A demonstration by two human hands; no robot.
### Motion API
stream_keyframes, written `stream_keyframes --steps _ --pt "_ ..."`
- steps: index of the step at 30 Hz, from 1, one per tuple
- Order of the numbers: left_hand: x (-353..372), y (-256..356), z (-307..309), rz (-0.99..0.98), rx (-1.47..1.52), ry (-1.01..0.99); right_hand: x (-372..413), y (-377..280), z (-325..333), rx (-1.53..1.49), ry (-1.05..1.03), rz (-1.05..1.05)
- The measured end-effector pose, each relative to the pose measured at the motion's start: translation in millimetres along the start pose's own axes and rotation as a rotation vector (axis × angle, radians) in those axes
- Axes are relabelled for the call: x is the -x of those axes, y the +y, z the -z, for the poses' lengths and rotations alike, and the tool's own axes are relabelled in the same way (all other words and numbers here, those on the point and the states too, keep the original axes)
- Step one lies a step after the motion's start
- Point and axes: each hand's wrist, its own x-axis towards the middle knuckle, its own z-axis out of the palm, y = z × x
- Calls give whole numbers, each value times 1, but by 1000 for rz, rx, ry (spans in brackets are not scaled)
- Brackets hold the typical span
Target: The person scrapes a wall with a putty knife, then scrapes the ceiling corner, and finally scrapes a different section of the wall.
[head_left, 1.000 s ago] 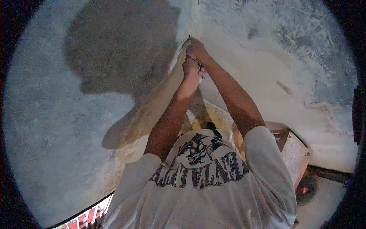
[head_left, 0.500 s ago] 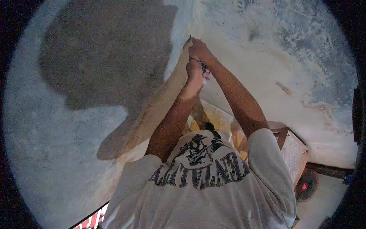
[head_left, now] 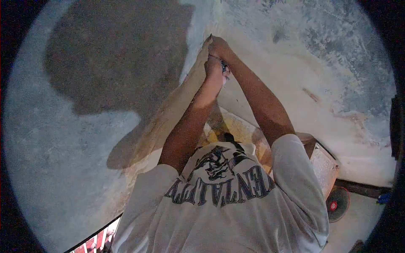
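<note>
Both my arms stretch up to the corner where two walls meet. My right hand (head_left: 219, 47) is the upper one, closed against the corner, with a small dark pointed tip (head_left: 210, 37) sticking out above its fingers. Just below it and touching it, my left hand (head_left: 214, 71) is closed around a dark patterned object (head_left: 223, 65). What kind of thing this is I cannot make out, nor whether the dark tip belongs to it. My fingers hide most of both.
A blue-grey wall (head_left: 63, 168) with my head's shadow lies left; a patchy, stained wall (head_left: 278, 71) lies right. Below right are a box-like piece of furniture (head_left: 327, 164) and a round dark fan or speaker (head_left: 338, 205) with a red centre. Red and white bars (head_left: 95, 242) show lower left.
Both hands have moved slightly up along the corner, still closed and together. The view has shifted a little.
</note>
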Motion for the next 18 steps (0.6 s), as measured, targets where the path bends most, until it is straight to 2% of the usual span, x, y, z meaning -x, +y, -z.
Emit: stream_keyframes --steps 3,6,8,9,11,13,15,18 --pt "14 -1 -1 -82 -58 -41 3 3 -19 -194 305 -23" --pt "-20 -7 1 -84 -80 53 -6 7 -5 25 104 17" --pt "-9 -3 -3 -52 -77 77 -56 46 -62 87 137 42" --pt "-7 5 -9 -49 -74 79 -64 37 -56 123 166 63" --pt "-2 3 -3 -43 -62 8 -49 46 -46 279 121 283" --pt "-5 -3 2 -39 -26 -14 -20 26 -20 233 105 266" --pt "-14 -6 2 -50 29 8 -8 3 -9 -10 130 15" --pt "-15 -14 -4 -66 25 107 -6 20 -30 -49 415 138"
